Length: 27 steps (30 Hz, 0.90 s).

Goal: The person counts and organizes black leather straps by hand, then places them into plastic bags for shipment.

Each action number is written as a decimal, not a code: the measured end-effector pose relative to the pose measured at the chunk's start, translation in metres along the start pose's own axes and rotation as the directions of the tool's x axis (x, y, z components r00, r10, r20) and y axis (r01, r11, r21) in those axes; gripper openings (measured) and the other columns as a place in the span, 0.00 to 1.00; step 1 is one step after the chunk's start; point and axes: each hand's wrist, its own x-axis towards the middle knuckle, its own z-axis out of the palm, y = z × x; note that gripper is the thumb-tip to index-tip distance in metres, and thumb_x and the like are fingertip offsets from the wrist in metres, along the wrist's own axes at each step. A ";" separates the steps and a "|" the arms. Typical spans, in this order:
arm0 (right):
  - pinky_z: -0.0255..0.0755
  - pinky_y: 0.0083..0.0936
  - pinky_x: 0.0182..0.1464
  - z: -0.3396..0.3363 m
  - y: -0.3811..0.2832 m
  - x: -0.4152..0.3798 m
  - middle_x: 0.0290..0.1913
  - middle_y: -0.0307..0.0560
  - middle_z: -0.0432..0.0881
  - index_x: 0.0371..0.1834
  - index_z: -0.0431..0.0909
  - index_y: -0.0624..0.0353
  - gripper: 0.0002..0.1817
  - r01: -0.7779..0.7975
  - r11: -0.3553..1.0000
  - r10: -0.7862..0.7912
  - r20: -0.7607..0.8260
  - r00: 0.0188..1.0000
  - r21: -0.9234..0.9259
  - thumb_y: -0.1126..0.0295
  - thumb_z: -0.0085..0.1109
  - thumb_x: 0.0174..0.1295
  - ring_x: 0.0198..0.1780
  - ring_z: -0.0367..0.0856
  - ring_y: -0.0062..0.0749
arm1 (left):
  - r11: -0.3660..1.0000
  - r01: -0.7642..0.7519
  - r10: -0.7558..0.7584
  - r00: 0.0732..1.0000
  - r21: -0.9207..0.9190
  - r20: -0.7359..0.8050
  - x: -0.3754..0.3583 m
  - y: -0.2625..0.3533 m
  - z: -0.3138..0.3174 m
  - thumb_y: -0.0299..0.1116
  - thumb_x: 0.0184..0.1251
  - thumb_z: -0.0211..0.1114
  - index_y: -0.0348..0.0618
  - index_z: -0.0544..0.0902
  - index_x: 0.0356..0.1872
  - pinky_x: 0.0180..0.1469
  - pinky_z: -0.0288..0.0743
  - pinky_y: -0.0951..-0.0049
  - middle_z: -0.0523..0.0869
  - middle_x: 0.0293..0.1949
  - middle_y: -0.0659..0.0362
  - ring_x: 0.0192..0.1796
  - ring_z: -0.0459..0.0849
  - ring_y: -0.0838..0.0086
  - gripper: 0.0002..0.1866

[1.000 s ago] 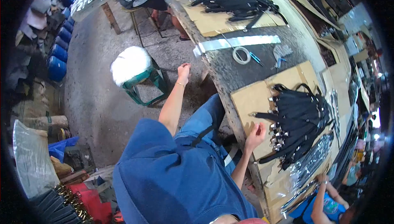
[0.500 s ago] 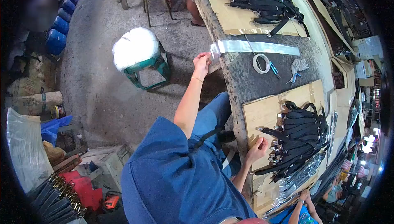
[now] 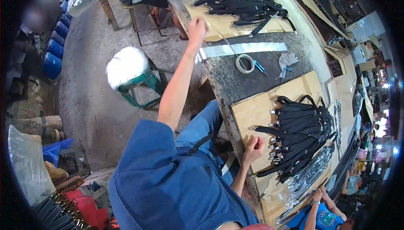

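My left hand is raised at the table's edge, fingers curled and slightly blurred, beside a shiny whitish strip lying across the tabletop. What it holds, if anything, I cannot make out. My right hand rests over a cardboard sheet with its fingertips pinched together; anything between them is too small to see. Close to it fans out a pile of black straps with metal clips at their ends. One strap sticks out towards my right hand.
On the dark tabletop are a tape roll, blue snips and a grey glove. More black straps lie at the far end. A green stool with a white cover stands nearby. A co-worker in blue works at lower right.
My left hand has moved up and away, past the end of the whitish strip. My right hand keeps its pinch beside the straps. The whole view has shifted a little.
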 end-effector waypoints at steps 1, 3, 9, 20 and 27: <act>0.69 0.20 0.34 0.000 -0.002 -0.001 0.31 0.41 0.78 0.43 0.77 0.66 0.13 -0.004 1.000 0.004 -0.012 1.000 0.013 0.64 0.57 0.67 0.31 0.73 0.22 | 0.996 -0.056 0.057 0.998 -0.064 0.018 0.011 0.028 0.019 0.38 0.70 0.55 0.41 0.73 0.25 0.24 0.64 0.76 0.74 0.21 0.64 0.20 0.71 0.79 0.14; 0.70 0.22 0.31 -0.003 -0.010 -0.001 0.29 0.42 0.80 0.41 0.78 0.66 0.12 0.004 0.995 -0.002 -0.021 1.000 0.096 0.66 0.58 0.65 0.28 0.75 0.24 | 0.979 -0.202 0.203 0.976 -0.019 0.083 0.028 0.095 0.054 0.38 0.70 0.55 0.41 0.72 0.23 0.23 0.62 0.76 0.74 0.20 0.64 0.20 0.71 0.80 0.16; 0.70 0.18 0.36 -0.005 -0.004 -0.003 0.32 0.42 0.79 0.42 0.77 0.67 0.11 -0.060 0.955 0.081 -0.062 0.995 0.289 0.68 0.57 0.66 0.33 0.75 0.21 | 0.736 -0.669 0.463 0.607 0.101 0.647 -0.127 0.277 0.110 0.34 0.68 0.56 0.39 0.80 0.33 0.31 0.72 0.73 0.80 0.24 0.63 0.23 0.75 0.77 0.10; 0.71 0.31 0.52 -0.127 -0.056 -0.039 0.46 0.51 0.79 0.53 0.72 0.68 0.45 -0.206 0.559 -0.296 0.426 0.855 0.803 0.36 0.67 0.46 0.48 0.79 0.38 | 0.953 -0.079 0.294 0.009 -0.293 0.956 -0.382 0.133 0.095 0.41 0.66 0.61 0.37 0.77 0.25 0.27 0.69 0.63 0.78 0.18 0.50 0.21 0.76 0.59 0.17; 0.72 0.20 0.28 -0.172 -0.076 -0.044 0.26 0.44 0.81 0.29 0.78 0.68 0.03 -0.194 0.699 -0.281 0.514 0.810 0.688 0.79 0.61 0.57 0.24 0.78 0.24 | 0.970 0.199 -0.146 0.021 0.139 0.989 -0.368 0.148 0.096 0.45 0.62 0.67 0.36 0.79 0.34 0.35 0.72 0.70 0.80 0.28 0.56 0.31 0.78 0.71 0.18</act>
